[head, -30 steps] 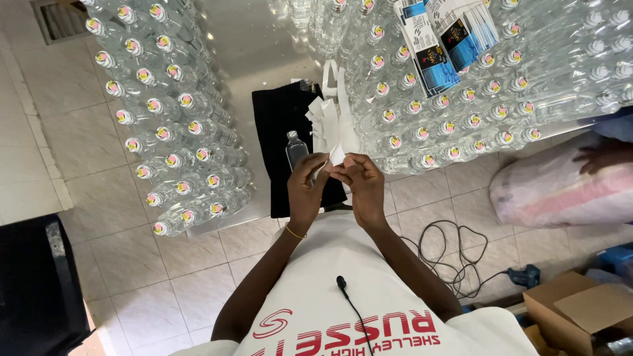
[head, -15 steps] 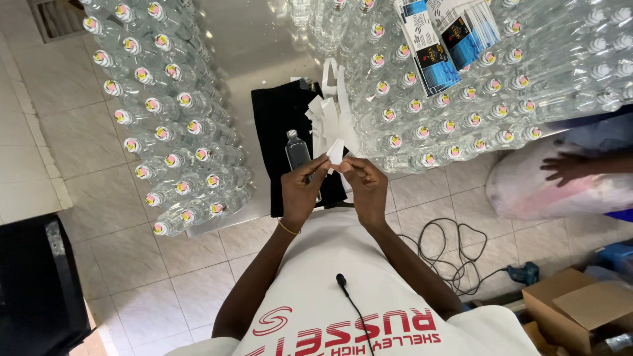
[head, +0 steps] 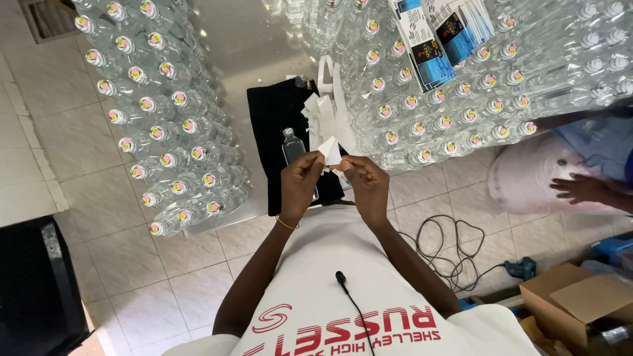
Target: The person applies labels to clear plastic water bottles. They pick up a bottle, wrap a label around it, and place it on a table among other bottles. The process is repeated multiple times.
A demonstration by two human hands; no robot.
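Note:
My left hand (head: 300, 184) and my right hand (head: 366, 184) are raised together in front of my chest, both pinching a small white label strip (head: 330, 152) between thumbs and fingertips. Just beyond them a clear plastic bottle (head: 293, 146) lies on a black cloth (head: 273, 132) on the metal table. A pile of white peeled backing papers (head: 325, 115) lies on the cloth to the right of the bottle.
Rows of capped clear bottles lie stacked on the left (head: 165, 125) and the right (head: 461, 99) of the metal table (head: 250, 39). Printed label sheets (head: 438, 33) rest on the right stack. Another person's hand (head: 580, 189) rests on a white sack (head: 547, 178). A cable (head: 455, 254) and a cardboard box (head: 580, 303) lie on the floor.
My hands have shifted slightly and lifted the white strip a little higher. The other person's hand has moved down across the sack at right.

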